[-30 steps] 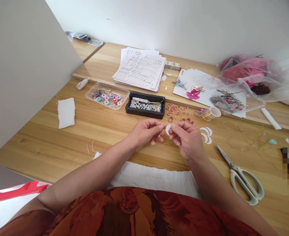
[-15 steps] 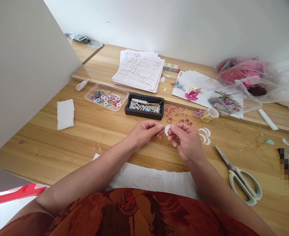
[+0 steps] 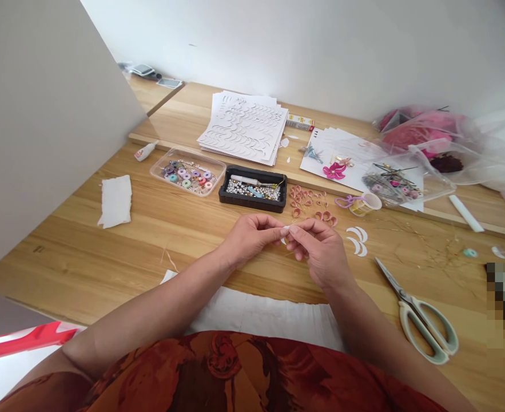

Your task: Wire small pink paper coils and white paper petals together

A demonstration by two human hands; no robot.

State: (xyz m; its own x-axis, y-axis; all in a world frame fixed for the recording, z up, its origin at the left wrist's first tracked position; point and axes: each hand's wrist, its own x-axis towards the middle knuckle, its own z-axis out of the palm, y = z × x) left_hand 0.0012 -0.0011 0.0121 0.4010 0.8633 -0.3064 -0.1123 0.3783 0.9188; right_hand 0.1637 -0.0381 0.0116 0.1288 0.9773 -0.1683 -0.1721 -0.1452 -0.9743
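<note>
My left hand (image 3: pixel 252 237) and my right hand (image 3: pixel 321 246) meet fingertip to fingertip over the middle of the wooden table (image 3: pixel 149 252). Both pinch a small white paper piece (image 3: pixel 283 240), mostly covered by the fingers. A thin wire shows faintly below the fingertips. Right of my right hand lie several white paper crescents (image 3: pixel 357 240). Just beyond the hands are several small pink loops (image 3: pixel 306 197) and a black tray (image 3: pixel 252 202) with beads and a white-handled tool.
Scissors (image 3: pixel 424 320) lie at the right. Farther back are a clear box (image 3: pixel 160 174) of colored rings, a glue bottle (image 3: pixel 146 151), a stack of cut paper sheets (image 3: pixel 243 126), a small cup (image 3: pixel 366 204) and plastic bags (image 3: pixel 428 134). A white cloth (image 3: pixel 116 200) lies left.
My right hand has moved left, bringing the white crescent against my left fingertips, where it is now mostly hidden. The view has shifted slightly.
</note>
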